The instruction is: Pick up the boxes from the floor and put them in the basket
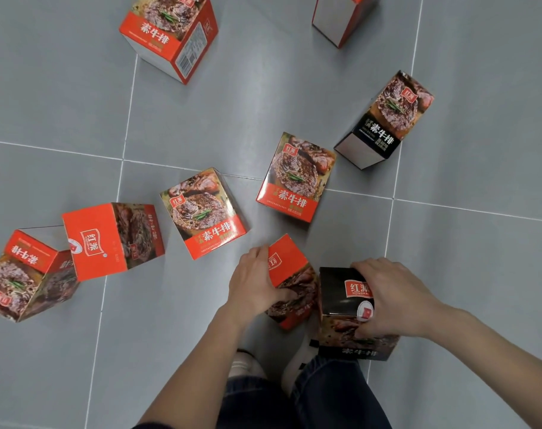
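**Both hands on boxes, near centre of the tiled floor**

Left hand (253, 281) is clasped around a red box (290, 280), fingers over its far edge, thumb across the printed face. The box is tilted; whether it touches the floor cannot be told. Right hand (390, 300) is clamped over the top of a black box (345, 300), fingers wrapped on the right side. The two boxes sit just beside each other, right above the person's shoes (248, 365) and jeans (328, 394).

Surroundings on the grey floor (294, 88): a red box lying flat (296, 178) just beyond the hands; another red box (204, 213) to its left; two more red boxes (112, 239) touching at far left, the outer one (25, 277) upside down. A second black box (385, 119) lies to the far right. Two further boxes lie at the far edge, one red (170, 32), one cut off by the frame (341, 17).

Nothing lies between the hands and their boxes. The basket is not in view.
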Demonstrator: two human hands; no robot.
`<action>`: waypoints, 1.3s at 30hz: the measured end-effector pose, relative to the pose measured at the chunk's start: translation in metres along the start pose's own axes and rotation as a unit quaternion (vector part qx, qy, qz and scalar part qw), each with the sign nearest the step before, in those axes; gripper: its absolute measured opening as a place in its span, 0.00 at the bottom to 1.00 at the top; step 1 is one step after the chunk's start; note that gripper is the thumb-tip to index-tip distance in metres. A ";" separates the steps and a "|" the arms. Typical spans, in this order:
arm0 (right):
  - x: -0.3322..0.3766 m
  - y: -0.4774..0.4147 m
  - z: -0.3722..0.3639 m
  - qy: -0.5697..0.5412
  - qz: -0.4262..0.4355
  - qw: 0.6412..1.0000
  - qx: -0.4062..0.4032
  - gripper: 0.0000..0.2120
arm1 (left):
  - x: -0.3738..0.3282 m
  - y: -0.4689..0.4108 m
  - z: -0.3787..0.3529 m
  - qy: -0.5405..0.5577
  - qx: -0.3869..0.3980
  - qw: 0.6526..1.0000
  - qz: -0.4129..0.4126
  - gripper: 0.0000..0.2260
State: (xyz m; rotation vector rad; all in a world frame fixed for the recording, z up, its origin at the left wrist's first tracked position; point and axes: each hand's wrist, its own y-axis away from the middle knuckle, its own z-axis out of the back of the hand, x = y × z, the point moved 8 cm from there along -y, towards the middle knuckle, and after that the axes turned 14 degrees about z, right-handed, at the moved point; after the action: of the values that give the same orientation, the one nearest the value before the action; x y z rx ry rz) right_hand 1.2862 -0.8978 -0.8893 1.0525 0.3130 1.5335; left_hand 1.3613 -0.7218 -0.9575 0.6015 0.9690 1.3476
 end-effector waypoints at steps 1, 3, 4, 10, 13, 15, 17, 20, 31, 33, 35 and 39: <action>0.001 0.000 0.002 0.005 0.000 1.000 -0.001 0.43 | 0.001 0.001 0.003 0.008 0.000 1.000 0.004 0.45; 0.002 0.002 0.009 0.011 -0.002 1.000 -0.004 0.42 | 0.005 0.005 0.011 0.014 -0.006 1.000 0.013 0.44; 0.003 0.003 0.015 0.013 -0.004 1.000 -0.008 0.43 | 0.007 0.009 0.016 0.017 -0.013 1.000 0.016 0.43; 0.030 0.022 0.058 0.020 -0.019 0.999 -0.017 0.44 | 0.017 0.051 0.081 0.042 -0.023 0.999 0.009 0.45; 0.058 0.038 0.095 0.021 -0.017 0.999 -0.037 0.43 | 0.018 0.087 0.128 0.061 -0.004 0.998 0.009 0.46; 0.079 0.053 0.122 0.021 -0.012 0.999 -0.044 0.43 | 0.018 0.116 0.162 0.074 -0.005 0.997 0.008 0.49; 0.101 0.070 0.152 0.026 -0.002 0.998 -0.060 0.41 | 0.017 0.147 0.197 0.081 -0.016 0.997 0.006 0.51; 0.138 0.105 0.203 0.031 0.008 0.995 -0.094 0.39 | 0.011 0.201 0.252 0.074 -0.037 0.997 -0.010 0.50; 0.287 0.275 0.359 0.082 0.071 0.980 -0.164 0.32 | -0.004 0.465 0.397 0.100 -0.113 0.988 -0.011 0.41; 0.314 0.301 0.372 0.111 0.100 0.974 -0.172 0.33 | -0.002 0.518 0.406 0.094 -0.150 0.984 -0.002 0.36; 0.343 0.325 0.382 0.143 0.132 0.965 -0.176 0.32 | 0.005 0.569 0.410 0.094 -0.191 0.977 0.013 0.35; 0.419 0.379 0.384 0.203 0.208 0.943 -0.163 0.36 | 0.038 0.675 0.394 0.093 -0.258 0.959 0.068 0.40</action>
State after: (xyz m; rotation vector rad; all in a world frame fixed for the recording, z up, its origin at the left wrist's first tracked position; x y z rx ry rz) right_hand 1.3696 -0.7633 -0.2249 0.5515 0.1090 2.1043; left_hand 1.3391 -0.5075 -0.2052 0.1447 0.6870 1.7235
